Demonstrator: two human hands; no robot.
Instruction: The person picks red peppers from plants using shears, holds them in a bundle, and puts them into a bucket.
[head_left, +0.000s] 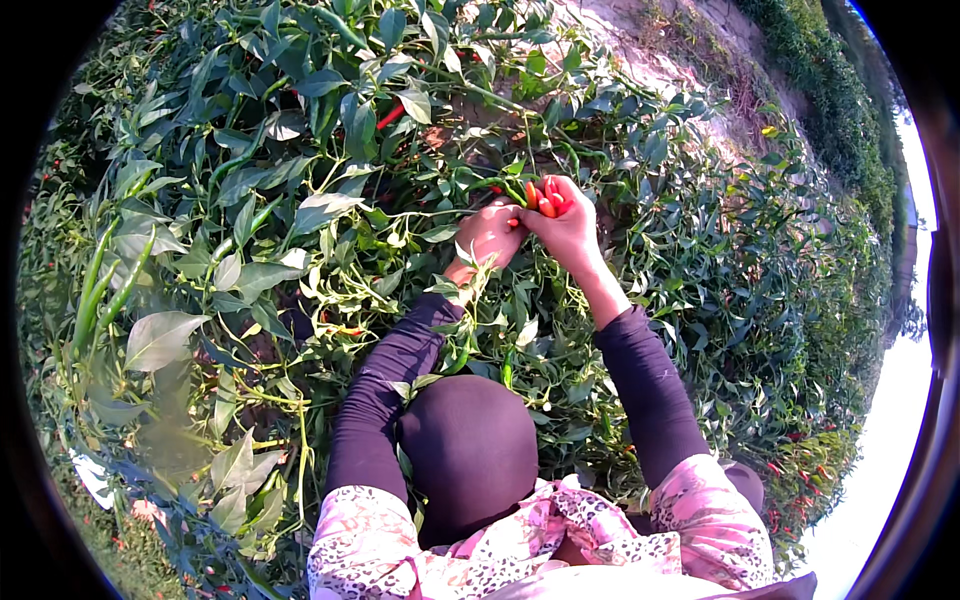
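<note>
Several red chili peppers (550, 201) are bunched in my right hand (568, 234), their tips poking out between thumb and fingers. My left hand (491, 231) is curled right beside it, the two hands touching or nearly so. A small red pepper tip (513, 222) shows at the left hand's edge; the back of that hand hides its fingers, so what they grip cannot be made out. Just beyond the hands, a green chili pepper (514, 195) hangs among the leaves. Both hands are within the foliage of a chili pepper plant (420, 214).
Dense pepper plants surround me, with long green chilies (112, 289) at the left and a red chili (391, 115) farther up. My bent knee in dark cloth (471, 450) is below the hands. Bare soil (675, 45) runs along the upper right, bordered by another green row (832, 82).
</note>
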